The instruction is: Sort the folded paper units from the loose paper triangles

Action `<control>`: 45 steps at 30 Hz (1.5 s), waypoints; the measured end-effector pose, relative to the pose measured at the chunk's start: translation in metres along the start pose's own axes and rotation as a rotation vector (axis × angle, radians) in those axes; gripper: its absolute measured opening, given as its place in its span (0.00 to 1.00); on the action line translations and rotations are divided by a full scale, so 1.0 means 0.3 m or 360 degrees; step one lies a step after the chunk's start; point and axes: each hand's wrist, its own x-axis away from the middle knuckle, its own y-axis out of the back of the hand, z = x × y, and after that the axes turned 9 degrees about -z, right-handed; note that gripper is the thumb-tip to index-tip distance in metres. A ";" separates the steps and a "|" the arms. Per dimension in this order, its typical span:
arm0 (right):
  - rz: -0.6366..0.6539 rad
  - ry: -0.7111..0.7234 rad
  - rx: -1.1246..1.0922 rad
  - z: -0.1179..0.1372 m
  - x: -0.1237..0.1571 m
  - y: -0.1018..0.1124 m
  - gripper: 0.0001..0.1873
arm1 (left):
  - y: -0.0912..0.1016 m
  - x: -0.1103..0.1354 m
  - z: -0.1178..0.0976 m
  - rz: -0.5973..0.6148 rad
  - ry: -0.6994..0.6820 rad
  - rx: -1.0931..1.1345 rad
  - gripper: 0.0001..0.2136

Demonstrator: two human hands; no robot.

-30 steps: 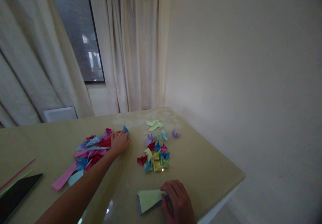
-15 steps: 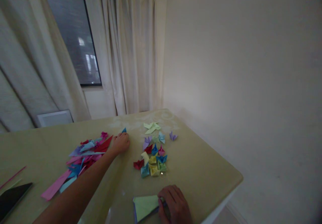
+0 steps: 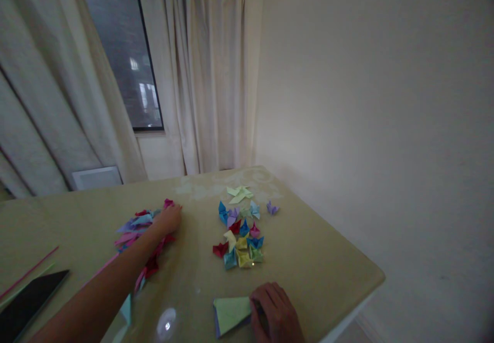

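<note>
My left hand (image 3: 169, 219) reaches over a pile of loose folded paper pieces (image 3: 133, 237), pink, red, purple and blue. Its fingers lie mostly hidden, so whether they grip a piece does not show. Just beyond them is a magenta piece (image 3: 169, 202). Near the table's front, my right hand (image 3: 276, 312) curls over the right end of a folded light-green paper (image 3: 231, 312) with a darker underside, gripping it. Small origami pieces (image 3: 242, 242) in several colours stand grouped between the hands, with a blue folded piece (image 3: 223, 213) at their upper left.
Light-green folded strips (image 3: 239, 194) lie towards the back of the table (image 3: 320, 260), and a purple piece (image 3: 272, 208) sits apart. At the left are a dark flat object (image 3: 34, 302) and a thin pink stick (image 3: 31, 273). A wall (image 3: 366, 127) borders the right.
The blue folded piece that was by my left hand now stands beside the grouped origami. My left hand is back over the pile. The view has shifted slightly left; my right hand stays on the green paper.
</note>
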 end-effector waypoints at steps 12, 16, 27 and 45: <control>-0.0120 -0.0055 -0.0157 0.019 -0.022 0.032 0.08 | 0.140 0.110 -0.170 -0.0285 0.0141 0.0990 0.21; -0.0264 -0.0264 -0.0326 0.028 -0.023 0.077 0.15 | 0.198 0.378 -0.335 -0.0189 -0.0329 0.1633 0.20; -0.0089 -0.0882 -0.0915 0.064 -0.119 0.129 0.14 | 0.085 0.717 -0.381 0.0263 -0.0365 0.1744 0.20; -0.0032 -0.0899 -0.0760 0.003 -0.090 0.121 0.11 | 0.055 0.657 -0.319 0.0383 -0.0208 0.1723 0.19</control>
